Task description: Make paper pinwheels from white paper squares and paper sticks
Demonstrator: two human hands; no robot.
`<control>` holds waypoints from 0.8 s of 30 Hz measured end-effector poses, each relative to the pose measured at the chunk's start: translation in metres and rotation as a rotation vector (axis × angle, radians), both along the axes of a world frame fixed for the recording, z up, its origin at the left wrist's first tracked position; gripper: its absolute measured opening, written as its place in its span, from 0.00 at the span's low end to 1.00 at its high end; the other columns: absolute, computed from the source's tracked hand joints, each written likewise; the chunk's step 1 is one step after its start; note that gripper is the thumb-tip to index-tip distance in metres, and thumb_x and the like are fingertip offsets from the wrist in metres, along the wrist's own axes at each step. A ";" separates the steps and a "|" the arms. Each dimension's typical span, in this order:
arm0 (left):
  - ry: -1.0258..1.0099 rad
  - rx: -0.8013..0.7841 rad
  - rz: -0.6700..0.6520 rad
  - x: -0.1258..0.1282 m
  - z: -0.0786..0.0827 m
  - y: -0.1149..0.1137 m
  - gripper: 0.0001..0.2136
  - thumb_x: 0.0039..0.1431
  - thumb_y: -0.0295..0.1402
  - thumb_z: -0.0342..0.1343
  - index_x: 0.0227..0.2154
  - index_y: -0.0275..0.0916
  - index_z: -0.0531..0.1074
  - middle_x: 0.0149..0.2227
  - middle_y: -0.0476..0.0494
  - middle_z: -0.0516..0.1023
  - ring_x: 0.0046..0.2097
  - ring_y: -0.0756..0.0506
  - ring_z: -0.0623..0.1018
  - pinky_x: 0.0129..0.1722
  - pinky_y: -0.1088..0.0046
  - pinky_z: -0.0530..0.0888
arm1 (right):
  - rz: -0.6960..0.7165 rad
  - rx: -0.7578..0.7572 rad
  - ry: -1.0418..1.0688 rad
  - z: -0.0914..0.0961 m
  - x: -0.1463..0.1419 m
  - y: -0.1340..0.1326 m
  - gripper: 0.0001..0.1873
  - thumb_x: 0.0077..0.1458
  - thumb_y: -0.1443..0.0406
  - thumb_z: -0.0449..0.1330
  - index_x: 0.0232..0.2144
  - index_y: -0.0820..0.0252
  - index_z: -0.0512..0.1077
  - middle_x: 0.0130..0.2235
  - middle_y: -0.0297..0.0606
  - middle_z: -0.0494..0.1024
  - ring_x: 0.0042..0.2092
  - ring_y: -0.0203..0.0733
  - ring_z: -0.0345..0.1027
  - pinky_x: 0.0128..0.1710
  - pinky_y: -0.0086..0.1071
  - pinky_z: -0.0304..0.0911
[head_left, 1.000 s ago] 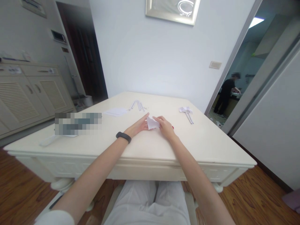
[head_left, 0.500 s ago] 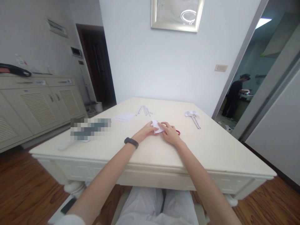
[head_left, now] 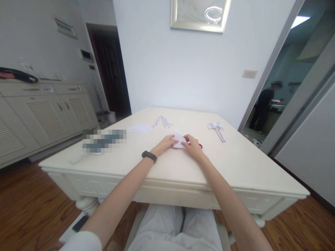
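Observation:
Between my hands a folded piece of white paper [head_left: 179, 140] comes to a point at its top. My left hand [head_left: 167, 143], with a dark band on the wrist, pinches the paper's left edge between thumb and fingers. On the other side my right hand [head_left: 193, 145] grips the right edge, its fingers curled. Partly hidden behind that hand is a red-handled tool [head_left: 200, 146], perhaps scissors; only a bit of its red loop shows.
White paper sheets [head_left: 140, 128] and several thin rolled paper sticks [head_left: 163, 121] lie toward the table's back. Paper pieces with stalks [head_left: 219, 131] rest at right. A blurred-out object [head_left: 104, 141] is at left. A person [head_left: 263, 104] stands in the far room.
The paper now lies flatter and shows a wider triangular face. My right fingers have shifted to its right edge. The whole view has moved slightly.

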State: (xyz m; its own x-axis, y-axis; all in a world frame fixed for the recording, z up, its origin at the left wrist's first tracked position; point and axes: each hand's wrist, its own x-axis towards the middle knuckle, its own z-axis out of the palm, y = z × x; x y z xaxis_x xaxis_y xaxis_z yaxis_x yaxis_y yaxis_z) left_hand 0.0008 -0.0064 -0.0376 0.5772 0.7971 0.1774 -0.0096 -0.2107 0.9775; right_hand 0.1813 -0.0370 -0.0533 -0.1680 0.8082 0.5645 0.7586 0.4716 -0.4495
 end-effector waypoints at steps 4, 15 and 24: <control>0.039 0.014 0.001 0.001 0.000 0.000 0.13 0.60 0.35 0.52 0.45 0.34 0.67 0.44 0.41 0.72 0.41 0.45 0.74 0.39 0.63 0.74 | 0.040 -0.059 0.029 -0.001 0.001 0.003 0.14 0.58 0.62 0.55 0.45 0.64 0.67 0.44 0.41 0.72 0.41 0.40 0.69 0.40 0.40 0.67; 0.061 0.029 0.019 0.000 -0.001 -0.002 0.14 0.60 0.36 0.51 0.46 0.35 0.67 0.44 0.41 0.72 0.41 0.45 0.75 0.39 0.62 0.74 | -0.025 -0.112 0.127 0.004 0.003 0.004 0.14 0.59 0.61 0.54 0.44 0.64 0.68 0.43 0.40 0.72 0.41 0.40 0.69 0.39 0.39 0.67; 0.089 0.062 0.085 -0.001 -0.003 0.005 0.13 0.60 0.35 0.52 0.46 0.35 0.67 0.45 0.41 0.72 0.41 0.45 0.74 0.40 0.62 0.74 | -0.118 -0.105 0.218 0.005 0.005 0.008 0.14 0.59 0.61 0.54 0.45 0.63 0.67 0.44 0.40 0.72 0.42 0.41 0.69 0.40 0.40 0.67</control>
